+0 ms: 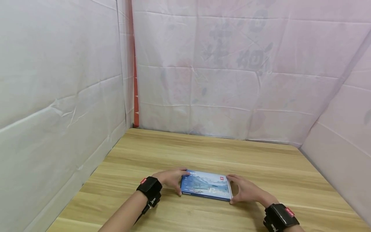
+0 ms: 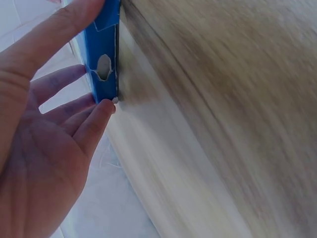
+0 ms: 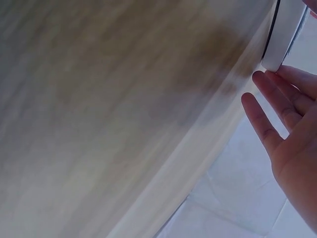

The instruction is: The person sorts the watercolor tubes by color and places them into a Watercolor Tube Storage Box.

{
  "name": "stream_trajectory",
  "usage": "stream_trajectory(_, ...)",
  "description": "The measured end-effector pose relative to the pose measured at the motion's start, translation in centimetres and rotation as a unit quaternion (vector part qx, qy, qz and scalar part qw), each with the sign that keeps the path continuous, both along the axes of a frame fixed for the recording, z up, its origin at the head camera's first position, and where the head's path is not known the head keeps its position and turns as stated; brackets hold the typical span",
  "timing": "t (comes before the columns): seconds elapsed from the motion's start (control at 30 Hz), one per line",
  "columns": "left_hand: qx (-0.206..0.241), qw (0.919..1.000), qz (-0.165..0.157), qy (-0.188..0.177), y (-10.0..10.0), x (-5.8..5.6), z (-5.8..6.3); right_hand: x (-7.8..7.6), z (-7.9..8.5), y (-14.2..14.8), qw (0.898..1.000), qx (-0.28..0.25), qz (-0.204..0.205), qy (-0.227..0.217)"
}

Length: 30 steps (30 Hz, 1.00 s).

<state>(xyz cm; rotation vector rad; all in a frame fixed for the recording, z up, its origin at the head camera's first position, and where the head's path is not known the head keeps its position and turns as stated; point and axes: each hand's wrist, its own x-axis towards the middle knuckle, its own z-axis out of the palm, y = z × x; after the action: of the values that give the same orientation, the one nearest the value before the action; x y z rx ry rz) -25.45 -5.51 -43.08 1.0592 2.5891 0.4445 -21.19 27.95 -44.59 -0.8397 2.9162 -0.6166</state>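
Observation:
A flat blue cardboard box [image 1: 206,185] with a lake-and-mountain picture on its lid lies on the wooden table between the two hands. My left hand [image 1: 171,179] grips its left end, thumb at the near corner and fingers at the far one. At the right end my right hand [image 1: 245,189] pinches it the same way, across the near and far corners. In the left wrist view, the box's blue end [image 2: 101,54] has a small torn oval hole, with the left hand [image 2: 47,129] around it. The white end [image 3: 285,37] shows beside the right hand's fingers [image 3: 282,101].
The wood-grain table [image 1: 162,148] stretches out around the box. White sheets hang as a back wall [image 1: 226,74], a left wall [image 1: 63,96] and a right wall [image 1: 347,119]. Each wrist wears a black strapped camera, such as the left one [image 1: 150,188].

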Motion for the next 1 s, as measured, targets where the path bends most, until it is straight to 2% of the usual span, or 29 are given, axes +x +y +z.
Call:
stream_trajectory(0.17,0.008,0.9999,0.013,-0.005,-0.3,0.0,-0.2,0.2,-0.1,0.4,1.0,-0.02,0.016,-0.016)
stream_trajectory(0.27,0.014,0.9999,0.007,0.003,-0.5,-0.1,-0.6,0.4,0.1,0.8,0.999,-0.036,0.027,-0.031)
stream_trajectory(0.43,0.021,0.9997,0.015,-0.005,-0.9,-0.4,-1.2,0.3,-0.2,0.9,0.999,-0.023,0.031,-0.001)
stream_trajectory(0.53,0.026,0.9992,0.028,-0.011,-0.9,-0.3,-1.2,0.3,-0.4,0.7,0.999,-0.008,0.025,0.029)
stream_trajectory(0.63,0.033,0.999,0.029,-0.007,-0.8,-0.3,-1.0,0.3,-0.4,0.5,0.999,0.0,0.02,0.041)
stream_trajectory(0.87,0.028,0.9993,0.022,0.012,-0.4,-0.1,-0.8,0.4,-0.2,0.1,1.0,0.008,0.009,0.022)
stream_trajectory(1.0,0.026,0.9993,0.026,0.008,-0.3,-0.2,-0.8,0.5,0.0,-0.1,1.0,0.011,0.003,0.023)
